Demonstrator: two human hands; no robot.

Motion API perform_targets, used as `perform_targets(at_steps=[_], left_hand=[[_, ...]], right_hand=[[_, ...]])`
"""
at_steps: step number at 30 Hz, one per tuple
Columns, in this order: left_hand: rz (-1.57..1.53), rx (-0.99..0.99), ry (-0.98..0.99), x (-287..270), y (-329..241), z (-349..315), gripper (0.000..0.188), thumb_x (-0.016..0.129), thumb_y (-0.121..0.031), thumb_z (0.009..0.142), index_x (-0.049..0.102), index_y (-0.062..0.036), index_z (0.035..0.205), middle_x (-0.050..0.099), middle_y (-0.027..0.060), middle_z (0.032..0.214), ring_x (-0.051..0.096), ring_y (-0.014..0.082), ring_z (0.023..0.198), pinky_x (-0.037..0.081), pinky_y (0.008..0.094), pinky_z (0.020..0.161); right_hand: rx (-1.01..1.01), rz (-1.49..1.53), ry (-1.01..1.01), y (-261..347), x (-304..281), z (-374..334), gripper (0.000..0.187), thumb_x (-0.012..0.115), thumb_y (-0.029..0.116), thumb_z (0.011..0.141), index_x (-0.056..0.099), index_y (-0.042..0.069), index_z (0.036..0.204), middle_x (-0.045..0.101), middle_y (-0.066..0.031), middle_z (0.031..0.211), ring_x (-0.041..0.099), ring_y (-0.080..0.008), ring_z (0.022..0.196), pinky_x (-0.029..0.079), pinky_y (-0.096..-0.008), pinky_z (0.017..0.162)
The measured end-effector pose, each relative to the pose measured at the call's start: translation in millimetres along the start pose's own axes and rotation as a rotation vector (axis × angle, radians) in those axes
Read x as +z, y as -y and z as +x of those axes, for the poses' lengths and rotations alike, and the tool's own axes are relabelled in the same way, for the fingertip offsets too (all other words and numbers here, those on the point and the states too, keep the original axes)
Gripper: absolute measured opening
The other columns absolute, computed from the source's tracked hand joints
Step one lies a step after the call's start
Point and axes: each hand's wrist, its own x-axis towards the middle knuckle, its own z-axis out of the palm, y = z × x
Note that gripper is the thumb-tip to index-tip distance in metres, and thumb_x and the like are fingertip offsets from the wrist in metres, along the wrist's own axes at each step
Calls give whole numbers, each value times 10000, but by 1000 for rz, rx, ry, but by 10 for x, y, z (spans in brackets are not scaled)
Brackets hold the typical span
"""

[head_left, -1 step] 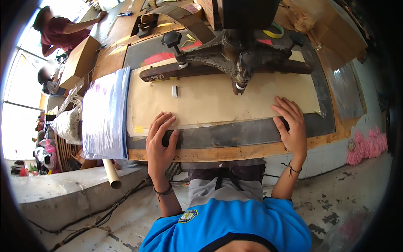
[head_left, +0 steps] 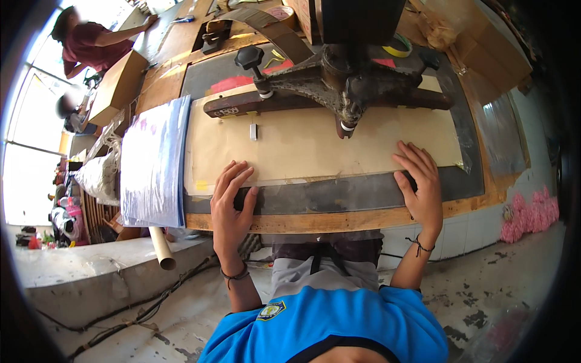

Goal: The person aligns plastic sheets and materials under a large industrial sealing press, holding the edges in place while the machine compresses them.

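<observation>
Tan sheet lies flat on a dark mat atop the wooden bench. At the sheet's near edge rest the left hand and right hand, fingers loosely extended, thumbs wide apart. A dark metal bar spans its far side; a plastic-covered stack lies left.

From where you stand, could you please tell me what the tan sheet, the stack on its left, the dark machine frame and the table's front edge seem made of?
Tan sheet: probably paper or thin card; smooth, even, pale brown.
Stack: likely glossy plastic film; glare and wrinkles.
Machine frame: apparently metal, perhaps cast; dark, worn surface.
Table's front edge: wood; brown and grainy.
</observation>
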Motion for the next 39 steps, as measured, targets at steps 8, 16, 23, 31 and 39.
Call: perform_targets(at_steps=[8,16,23,31,39], left_hand=[[58,8,6,14,3,-10,300,750,-95,901,739,-53,1198,679,127,1349,556,356,1372,448,468,1138],[49,97,-38,39,43,-61,263,766,-98,875,764,-51,1134,721,117,1241,641,356,1259,525,459,1046],[2,251,-24,35,-7,-72,261,792,-69,818,770,-34,1075,745,117,1116,698,340,1139,559,454,1023],[-64,226,-153,81,116,-174,178,790,-59,800,785,-52,977,753,79,982,722,307,1015,592,425,908],[-17,160,13,-14,106,-65,399,773,-142,850,742,-70,1241,723,99,1296,640,342,1287,478,505,1126]], right_hand=[[-29,-19,54,52,-68,-94,382,636,323,1020,704,96,1321,554,-115,1546,472,-348,1449,300,-539,1251],[5,58,4,94,-87,-290,377,633,330,1029,716,51,1269,606,-117,1486,518,-343,1407,334,-519,1231],[102,123,-110,51,3,-212,306,628,245,1046,719,39,1253,713,-94,1329,600,-300,1305,430,-427,1136],[155,64,-80,96,-9,-192,262,623,213,1052,741,16,1179,725,-87,1316,616,-278,1292,444,-406,1124],[192,33,-91,92,28,-206,274,635,231,1045,746,4,1151,729,-97,1310,621,-285,1287,448,-412,1116]])
